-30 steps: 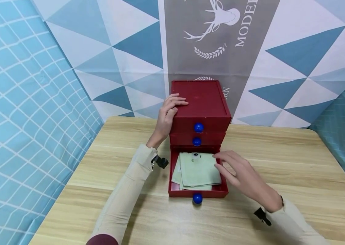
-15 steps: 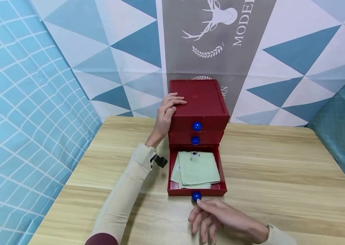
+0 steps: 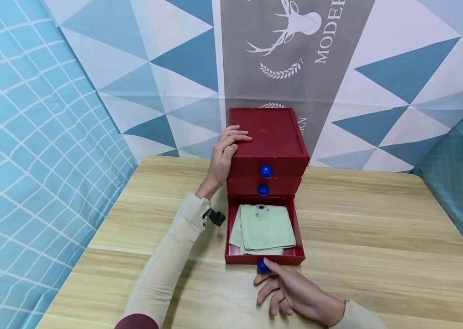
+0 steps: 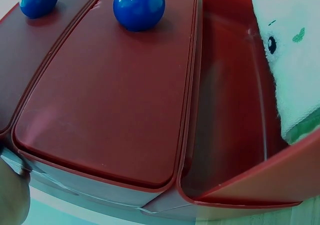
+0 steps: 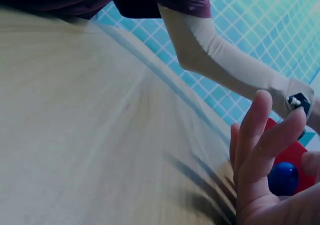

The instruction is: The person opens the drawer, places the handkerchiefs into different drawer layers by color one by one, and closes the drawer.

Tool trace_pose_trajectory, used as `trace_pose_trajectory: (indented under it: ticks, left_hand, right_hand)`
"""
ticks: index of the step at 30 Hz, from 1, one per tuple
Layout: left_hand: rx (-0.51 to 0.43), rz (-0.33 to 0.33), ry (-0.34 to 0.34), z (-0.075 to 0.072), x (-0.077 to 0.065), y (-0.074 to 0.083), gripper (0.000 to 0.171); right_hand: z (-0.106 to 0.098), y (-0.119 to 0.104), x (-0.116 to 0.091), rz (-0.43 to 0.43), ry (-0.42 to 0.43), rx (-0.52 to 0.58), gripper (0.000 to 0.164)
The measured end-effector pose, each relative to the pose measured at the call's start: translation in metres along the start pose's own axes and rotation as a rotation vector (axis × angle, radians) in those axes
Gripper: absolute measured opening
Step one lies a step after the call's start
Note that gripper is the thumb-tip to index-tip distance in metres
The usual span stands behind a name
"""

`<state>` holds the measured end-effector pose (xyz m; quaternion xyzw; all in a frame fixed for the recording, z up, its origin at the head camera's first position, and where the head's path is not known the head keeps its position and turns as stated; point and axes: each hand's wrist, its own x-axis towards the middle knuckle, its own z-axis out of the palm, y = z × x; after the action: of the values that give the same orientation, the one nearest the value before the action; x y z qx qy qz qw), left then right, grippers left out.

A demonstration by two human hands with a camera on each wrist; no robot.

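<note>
A red drawer cabinet [image 3: 262, 132] stands at the table's back, its bottom drawer [image 3: 264, 259] pulled out. Inside lie folded pale green towels [image 3: 268, 228], overlapping, the upper one with a small eye design. My left hand [image 3: 225, 153] rests on the cabinet's top left edge, fingers lying across the lid; in the left wrist view only a bit of that hand shows at the lower left. My right hand [image 3: 293, 292] is at the bottom drawer's blue knob [image 3: 262, 266]. Its thumb touches the knob, and the other fingers spread loosely below, apparently without pinching it.
The two upper drawers are closed, with a blue knob [image 3: 265, 171] and another blue knob [image 3: 263, 189] on their fronts. Patterned backdrop cloth [image 3: 182, 82] rises behind the wooden table [image 3: 359, 228]. Blue checked cloth [image 3: 30, 137] hangs along the left side.
My right hand has left the towels' right edge and come down to the front of the bottom drawer, its thumb now on the knob. The left hand and drawer stay as they were.
</note>
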<state>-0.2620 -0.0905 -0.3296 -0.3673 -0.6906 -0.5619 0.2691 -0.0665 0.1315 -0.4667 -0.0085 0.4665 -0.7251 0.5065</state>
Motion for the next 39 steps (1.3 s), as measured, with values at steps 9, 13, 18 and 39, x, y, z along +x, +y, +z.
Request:
trace_pose_trajectory:
  ticks: [9, 13, 18, 39]
  left_hand:
    - [0.005, -0.012, 0.000, 0.000, -0.001, 0.000, 0.038]
    - [-0.002, 0.004, 0.004, 0.000, 0.000, 0.000, 0.037]
    - [-0.001, 0.002, 0.004, 0.000, 0.000, 0.000, 0.038]
    - [0.008, -0.015, 0.000, -0.001, 0.001, 0.002, 0.038]
  right_hand:
    - [-0.002, -0.002, 0.006, -0.043, -0.033, 0.021, 0.050]
    - [-0.002, -0.005, 0.008, -0.066, -0.010, 0.006, 0.049]
    - [-0.003, -0.009, 0.010, -0.076, 0.020, -0.003, 0.048]
    - [-0.020, -0.042, 0.027, -0.073, 0.172, -0.150, 0.053]
